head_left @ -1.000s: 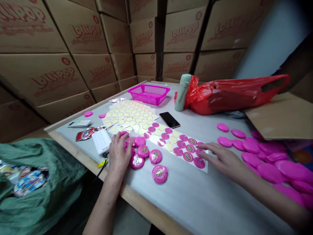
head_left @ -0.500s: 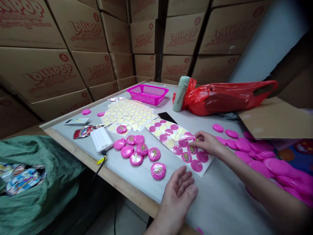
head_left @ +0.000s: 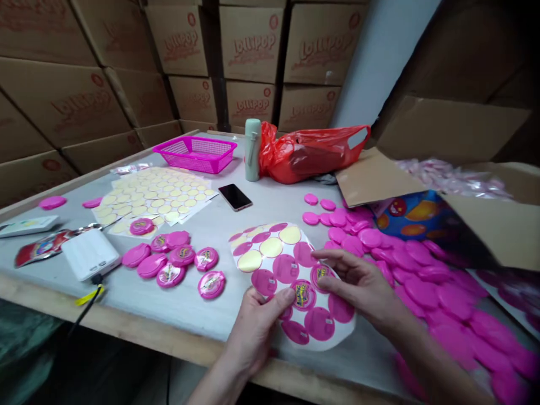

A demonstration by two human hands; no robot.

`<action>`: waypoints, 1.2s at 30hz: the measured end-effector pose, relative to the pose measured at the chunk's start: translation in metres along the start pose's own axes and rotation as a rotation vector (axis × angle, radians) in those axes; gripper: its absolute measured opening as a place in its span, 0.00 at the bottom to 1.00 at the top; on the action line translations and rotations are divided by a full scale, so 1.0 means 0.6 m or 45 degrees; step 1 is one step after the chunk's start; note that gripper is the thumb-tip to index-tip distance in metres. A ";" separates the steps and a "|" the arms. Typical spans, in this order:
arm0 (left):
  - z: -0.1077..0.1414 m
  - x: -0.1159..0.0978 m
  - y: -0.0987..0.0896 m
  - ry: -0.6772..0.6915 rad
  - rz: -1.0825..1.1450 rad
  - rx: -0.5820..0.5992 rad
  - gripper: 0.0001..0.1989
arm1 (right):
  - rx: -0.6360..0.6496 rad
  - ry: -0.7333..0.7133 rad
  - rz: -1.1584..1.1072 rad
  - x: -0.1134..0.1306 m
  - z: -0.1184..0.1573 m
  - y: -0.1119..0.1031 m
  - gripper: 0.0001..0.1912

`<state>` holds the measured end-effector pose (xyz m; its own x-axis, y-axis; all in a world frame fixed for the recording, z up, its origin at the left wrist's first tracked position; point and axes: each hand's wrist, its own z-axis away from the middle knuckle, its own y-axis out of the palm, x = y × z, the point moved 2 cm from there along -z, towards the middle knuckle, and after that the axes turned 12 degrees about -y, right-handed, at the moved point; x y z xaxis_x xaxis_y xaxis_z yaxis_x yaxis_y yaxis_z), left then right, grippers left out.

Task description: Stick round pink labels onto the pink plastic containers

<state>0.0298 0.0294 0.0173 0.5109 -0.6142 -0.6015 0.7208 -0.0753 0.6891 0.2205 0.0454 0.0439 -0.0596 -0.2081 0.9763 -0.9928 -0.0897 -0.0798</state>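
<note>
A white sheet of round pink stickers, bent and raised off the table, lies between my hands. Some circles show bare yellow backing; others carry a printed label. My left hand grips the lower left edge, thumb on top and fingers underneath. At the right edge is my right hand, its thumb over a labelled sticker and its index finger at the rim; the other fingers are partly hidden. Left of the sheet lie several pink round cases with labels. Plain pink cases are heaped to the right.
Used yellow-circle sheets lie behind the labelled cases, near a pink basket. A phone, a green flask, a red plastic bag and a white power bank are on the table. An open carton stands right.
The sticker sheet has been lifted from the table and drawn nearer. My left hand, open before, has taken hold of it. The view has turned right.
</note>
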 end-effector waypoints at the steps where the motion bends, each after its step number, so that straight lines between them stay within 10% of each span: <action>1: 0.004 -0.003 -0.004 -0.030 -0.018 0.036 0.18 | 0.009 -0.007 0.026 -0.001 0.002 0.001 0.20; 9: 0.016 -0.020 -0.016 -0.188 0.043 0.048 0.30 | 0.073 0.002 0.332 0.010 0.023 0.006 0.16; 21: -0.001 -0.010 -0.017 -0.114 0.094 -0.380 0.27 | -0.072 -0.885 1.116 -0.015 0.041 0.021 0.16; 27: -0.014 -0.019 -0.031 -0.011 0.212 -0.529 0.23 | 0.064 -0.926 1.032 -0.006 0.041 0.021 0.15; 31: -0.014 -0.018 -0.035 0.014 0.207 -0.504 0.26 | -0.155 -0.812 0.908 0.001 0.031 0.006 0.17; 36: -0.007 -0.013 -0.020 -0.059 0.102 -0.339 0.29 | 0.161 -0.782 1.159 -0.017 0.013 0.004 0.20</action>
<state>0.0190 0.0384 0.0120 0.5540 -0.6453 -0.5260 0.7796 0.1803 0.5998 0.2194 0.0398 0.0324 -0.6657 -0.6920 0.2792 -0.5842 0.2506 -0.7719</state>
